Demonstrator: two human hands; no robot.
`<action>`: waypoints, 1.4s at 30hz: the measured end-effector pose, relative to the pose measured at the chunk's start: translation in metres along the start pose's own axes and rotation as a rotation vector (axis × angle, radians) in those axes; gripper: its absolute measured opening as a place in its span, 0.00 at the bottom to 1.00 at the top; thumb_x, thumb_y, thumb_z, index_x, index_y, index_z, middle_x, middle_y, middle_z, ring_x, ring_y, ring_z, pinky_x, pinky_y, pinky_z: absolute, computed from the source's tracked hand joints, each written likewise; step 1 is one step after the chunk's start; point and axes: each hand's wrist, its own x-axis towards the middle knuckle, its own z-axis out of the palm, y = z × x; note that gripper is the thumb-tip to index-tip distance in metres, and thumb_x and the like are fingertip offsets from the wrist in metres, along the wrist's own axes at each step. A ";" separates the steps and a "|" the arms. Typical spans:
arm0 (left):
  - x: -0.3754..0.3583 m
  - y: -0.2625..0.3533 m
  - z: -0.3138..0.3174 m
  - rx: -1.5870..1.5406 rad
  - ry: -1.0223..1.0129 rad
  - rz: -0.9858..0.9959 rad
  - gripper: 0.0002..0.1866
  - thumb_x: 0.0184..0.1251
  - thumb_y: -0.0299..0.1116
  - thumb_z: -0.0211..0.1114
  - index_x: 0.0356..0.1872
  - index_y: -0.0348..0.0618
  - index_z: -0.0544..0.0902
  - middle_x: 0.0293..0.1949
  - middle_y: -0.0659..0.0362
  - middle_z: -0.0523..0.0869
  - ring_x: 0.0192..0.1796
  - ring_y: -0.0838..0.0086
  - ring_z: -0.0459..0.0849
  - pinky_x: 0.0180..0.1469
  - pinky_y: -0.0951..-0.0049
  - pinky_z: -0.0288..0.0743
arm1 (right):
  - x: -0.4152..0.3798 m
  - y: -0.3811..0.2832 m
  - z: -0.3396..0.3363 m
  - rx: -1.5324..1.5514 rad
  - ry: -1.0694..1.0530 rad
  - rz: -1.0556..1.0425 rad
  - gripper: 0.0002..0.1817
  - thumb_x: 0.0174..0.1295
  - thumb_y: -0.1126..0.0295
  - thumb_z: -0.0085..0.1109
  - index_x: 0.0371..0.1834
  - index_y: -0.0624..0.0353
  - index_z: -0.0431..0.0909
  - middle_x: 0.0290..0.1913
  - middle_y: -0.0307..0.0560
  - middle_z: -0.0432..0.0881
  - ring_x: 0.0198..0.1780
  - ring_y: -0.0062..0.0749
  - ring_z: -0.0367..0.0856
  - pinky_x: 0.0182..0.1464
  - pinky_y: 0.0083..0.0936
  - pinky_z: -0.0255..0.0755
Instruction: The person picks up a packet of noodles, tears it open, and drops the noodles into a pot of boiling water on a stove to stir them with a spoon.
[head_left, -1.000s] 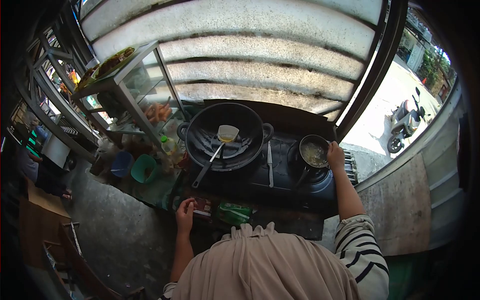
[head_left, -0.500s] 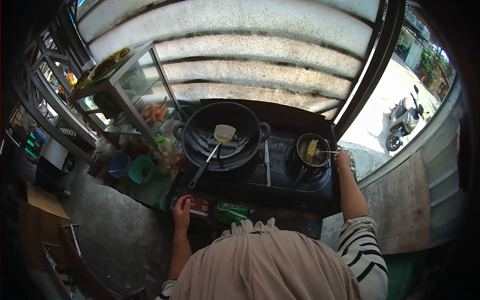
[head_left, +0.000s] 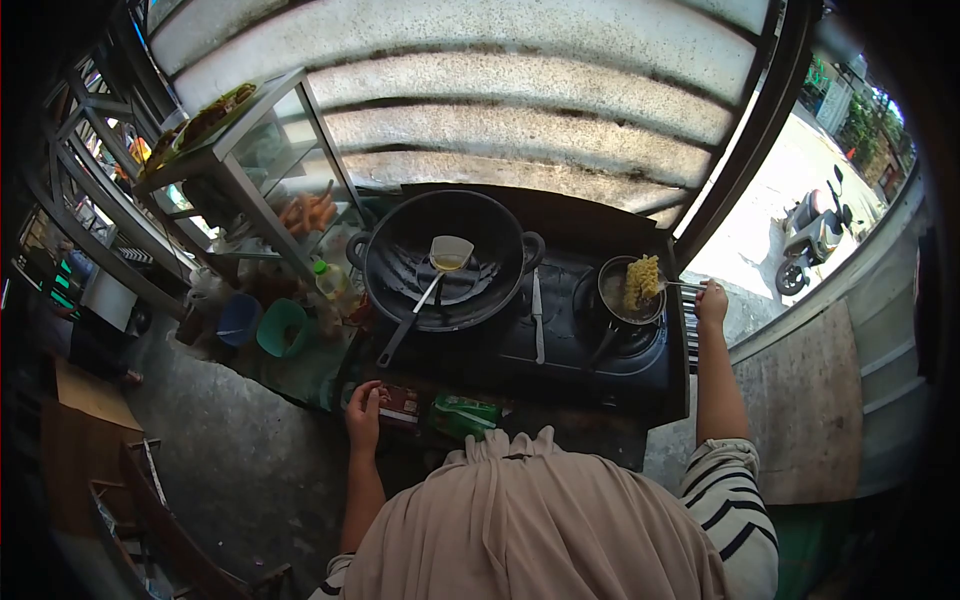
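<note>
My right hand (head_left: 711,302) is closed around the thin metal handle of a fork (head_left: 682,286), whose far end is hidden by noodles. A clump of yellow noodles (head_left: 642,280) hangs from it, lifted over the small dark saucepan (head_left: 632,318) on the right burner. Liquid shows in the pan. My left hand (head_left: 363,412) is at the stove's front left edge, fingers loosely bent and apart, holding nothing I can see. Beside it lie a dark red packet (head_left: 399,408) and a green packet (head_left: 464,415).
A big black wok (head_left: 400,285) with a ladle (head_left: 425,305) in it stands on the left burner. Between wok and saucepan lies a knife (head_left: 538,315). Left are a glass display case (head_left: 290,160), a bottle (head_left: 328,280), and blue (head_left: 240,320) and green (head_left: 283,328) tubs.
My right hand has moved up and to the right, raising the noodles from inside the saucepan to above its rim. My left hand has stayed at the stove's front edge.
</note>
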 end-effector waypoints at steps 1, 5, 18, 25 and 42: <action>0.000 0.000 0.001 -0.001 0.004 -0.010 0.11 0.75 0.30 0.55 0.49 0.36 0.80 0.39 0.59 0.84 0.39 0.80 0.82 0.45 0.78 0.76 | 0.004 0.005 -0.001 0.002 -0.011 0.062 0.13 0.74 0.61 0.44 0.36 0.55 0.74 0.17 0.34 0.69 0.13 0.17 0.62 0.12 0.17 0.54; 0.002 0.000 0.002 -0.003 0.013 -0.024 0.11 0.75 0.30 0.55 0.49 0.36 0.80 0.39 0.59 0.84 0.39 0.80 0.82 0.45 0.78 0.76 | -0.006 0.011 -0.001 0.115 -0.047 0.348 0.11 0.71 0.60 0.47 0.37 0.52 0.75 0.19 0.35 0.72 0.13 0.18 0.64 0.12 0.16 0.54; 0.007 -0.006 0.000 -0.046 0.016 -0.036 0.10 0.75 0.30 0.55 0.49 0.37 0.80 0.39 0.60 0.84 0.38 0.81 0.81 0.44 0.79 0.76 | -0.071 -0.068 0.036 -0.734 0.014 -0.788 0.12 0.72 0.65 0.47 0.37 0.61 0.76 0.27 0.56 0.82 0.31 0.55 0.83 0.33 0.42 0.74; 0.011 -0.012 0.000 -0.026 0.004 -0.010 0.11 0.75 0.30 0.55 0.51 0.38 0.79 0.40 0.60 0.83 0.38 0.80 0.82 0.41 0.79 0.76 | -0.120 -0.061 0.065 -0.761 -0.291 -0.944 0.07 0.70 0.69 0.50 0.38 0.61 0.74 0.28 0.60 0.81 0.32 0.59 0.82 0.32 0.46 0.73; 0.002 -0.010 -0.009 -0.006 0.053 -0.013 0.11 0.74 0.30 0.56 0.49 0.38 0.81 0.40 0.61 0.84 0.38 0.82 0.80 0.43 0.80 0.75 | -0.070 -0.014 0.045 -0.573 -0.079 -0.434 0.14 0.72 0.64 0.47 0.34 0.62 0.77 0.18 0.44 0.78 0.20 0.29 0.78 0.26 0.30 0.69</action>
